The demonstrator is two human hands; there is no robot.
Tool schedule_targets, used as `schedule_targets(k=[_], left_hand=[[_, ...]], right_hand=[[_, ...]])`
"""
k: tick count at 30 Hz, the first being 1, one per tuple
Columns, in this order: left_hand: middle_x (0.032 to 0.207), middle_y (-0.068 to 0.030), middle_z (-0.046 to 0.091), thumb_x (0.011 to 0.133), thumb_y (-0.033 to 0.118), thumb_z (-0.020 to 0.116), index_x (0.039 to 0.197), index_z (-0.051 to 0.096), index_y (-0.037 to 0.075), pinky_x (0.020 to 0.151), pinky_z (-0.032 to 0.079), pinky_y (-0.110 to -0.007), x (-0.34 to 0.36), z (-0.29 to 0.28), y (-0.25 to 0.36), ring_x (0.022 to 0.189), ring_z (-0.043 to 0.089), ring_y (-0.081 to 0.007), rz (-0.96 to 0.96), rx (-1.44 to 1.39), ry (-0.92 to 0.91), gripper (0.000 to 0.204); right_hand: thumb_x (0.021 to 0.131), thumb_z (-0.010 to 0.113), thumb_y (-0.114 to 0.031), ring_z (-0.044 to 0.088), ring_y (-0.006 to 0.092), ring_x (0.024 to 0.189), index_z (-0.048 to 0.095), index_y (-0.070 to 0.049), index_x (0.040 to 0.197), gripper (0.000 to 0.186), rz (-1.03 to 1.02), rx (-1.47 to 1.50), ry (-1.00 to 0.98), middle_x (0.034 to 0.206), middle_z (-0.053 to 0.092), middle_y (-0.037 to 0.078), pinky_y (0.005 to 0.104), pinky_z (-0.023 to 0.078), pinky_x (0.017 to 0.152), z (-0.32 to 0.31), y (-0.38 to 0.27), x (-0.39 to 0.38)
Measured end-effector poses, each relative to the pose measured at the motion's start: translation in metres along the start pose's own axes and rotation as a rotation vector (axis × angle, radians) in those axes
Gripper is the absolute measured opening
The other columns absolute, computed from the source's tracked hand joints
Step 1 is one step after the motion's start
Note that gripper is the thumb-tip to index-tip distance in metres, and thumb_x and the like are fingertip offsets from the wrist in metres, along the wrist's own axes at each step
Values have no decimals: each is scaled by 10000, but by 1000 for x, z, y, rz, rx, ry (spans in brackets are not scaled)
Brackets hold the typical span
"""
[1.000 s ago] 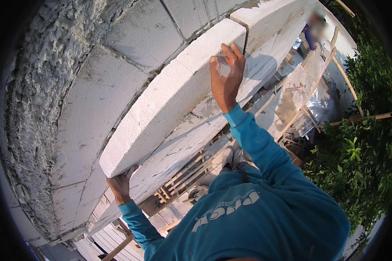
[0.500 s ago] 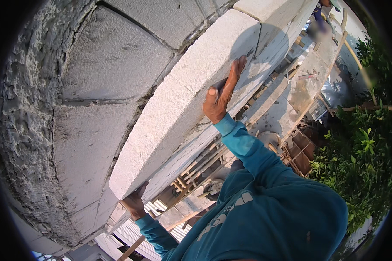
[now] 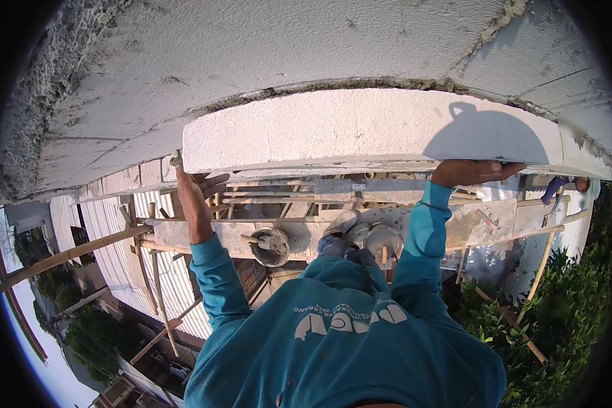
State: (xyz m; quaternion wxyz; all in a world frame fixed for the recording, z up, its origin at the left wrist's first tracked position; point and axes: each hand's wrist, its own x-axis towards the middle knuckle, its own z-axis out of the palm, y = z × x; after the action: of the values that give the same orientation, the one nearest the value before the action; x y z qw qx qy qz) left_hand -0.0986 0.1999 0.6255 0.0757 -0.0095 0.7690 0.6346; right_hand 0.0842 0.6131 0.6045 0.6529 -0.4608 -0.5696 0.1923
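A long white concrete block [image 3: 319, 129] lies along the top of the wall, with a rounded head shadow on its right part. At its left end is my left hand [image 3: 198, 204], spread around the lower corner, one digit up beside the end face and the others under the front edge. My right hand [image 3: 472, 172] lies flat along the front lower edge near the right, fingers stretched out and thumb raised. Both palms touch or nearly touch the block; neither hand is wrapped around it. Mortar [image 3: 272, 92] shows in the joint behind the block.
Below runs a plank scaffold [image 3: 483, 221] with bamboo poles [image 3: 537, 272]. A bucket [image 3: 270, 246] with a tool in it and a round pan [image 3: 382, 241] stand on it. Another person [image 3: 557, 187] is at the far right. Leafy bushes [image 3: 496, 319] grow below right.
My view has swung round, so the block now runs across instead of slanting. My right hand has turned from upright against the front face to flat along the edge. My left hand stays at the end corner.
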Motion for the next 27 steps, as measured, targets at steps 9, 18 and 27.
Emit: schedule_targets(k=[9,18,27], left_hand=[[1076,-194,620,1000,248,444,1182,444,-39,651,577,-308,-39,-31,32,816,658,-217,187,-114,495,340],[1045,-43,596,818,93,715,1052,621,108,875,475,-448,-40,91,146,1069,520,-202,1326,879,533,253],[1065,-121,593,883,231,634,1141,628,33,813,446,-381,-27,30,63,994,552,-231,965,816,716,325]], right_hand=[[914,109,-700,405,396,1304,159,-67,1491,858,39,175,-55,1320,323,236,522,502,997,3,-4,-3],[921,169,-689,392,395,1317,116,-142,1510,806,31,152,-7,1466,230,229,526,484,995,3,12,-2],[963,212,-628,262,356,1398,128,-136,1518,747,-4,223,-21,1508,190,209,493,365,1094,3,20,-3]])
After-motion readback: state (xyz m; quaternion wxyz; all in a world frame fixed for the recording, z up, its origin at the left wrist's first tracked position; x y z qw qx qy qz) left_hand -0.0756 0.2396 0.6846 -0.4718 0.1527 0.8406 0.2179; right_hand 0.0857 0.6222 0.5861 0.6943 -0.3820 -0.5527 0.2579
